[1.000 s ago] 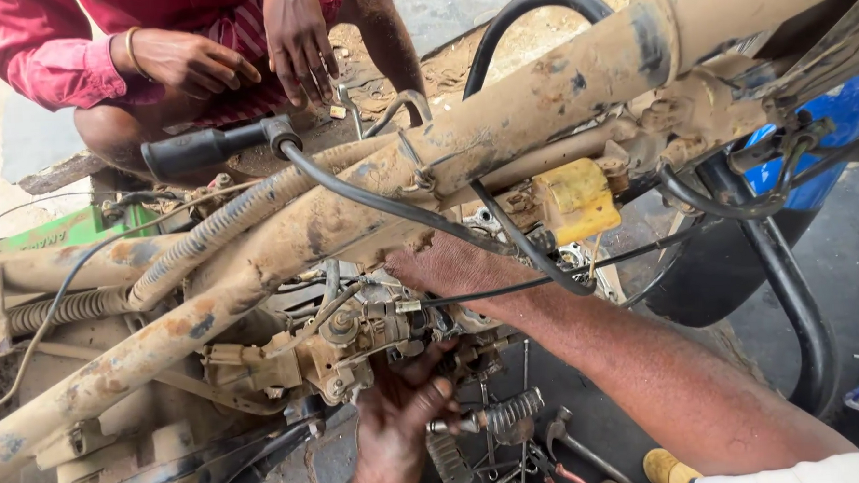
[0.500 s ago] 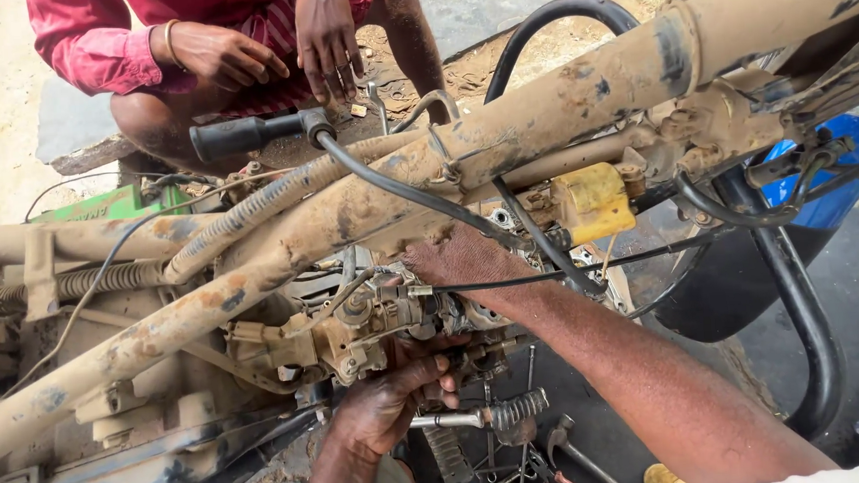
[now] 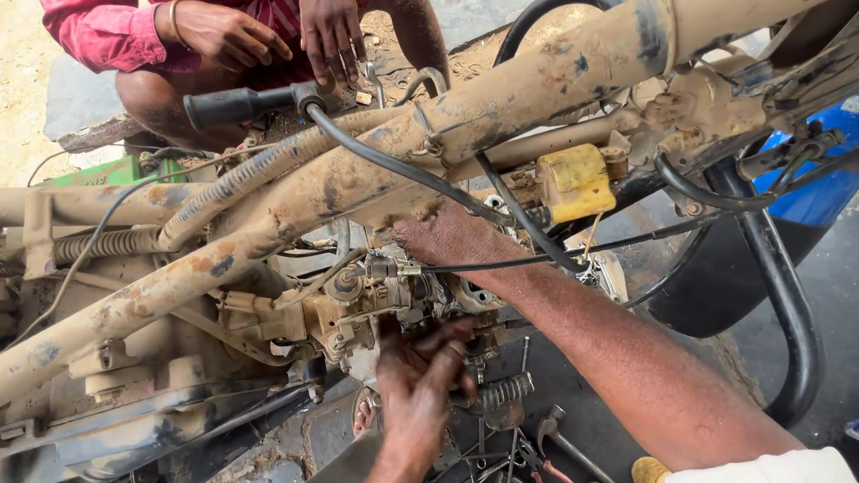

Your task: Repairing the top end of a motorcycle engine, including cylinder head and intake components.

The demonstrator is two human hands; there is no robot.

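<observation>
Both hands work at the carburettor (image 3: 355, 298), still mounted under the muddy frame (image 3: 255, 230). Left hand (image 3: 421, 372) grips its underside; right hand (image 3: 449, 241) reaches in behind, grip hidden. Tools (image 3: 515, 441) lie below.

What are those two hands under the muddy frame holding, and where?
Left hand fingers the underside of the muddy carburettor. Right hand reaches behind it, fingertips hidden. Whether either truly grips cannot be told.

This is an open-air roadside repair spot for motorbikes. A mud-caked motorcycle frame (image 3: 369, 176) stands stripped on bare ground, its carburettor (image 3: 355, 298) and cables exposed. Loose tools (image 3: 515, 441) lie scattered on the paved ground (image 3: 856, 290) beneath, beside sandy dirt.
</observation>
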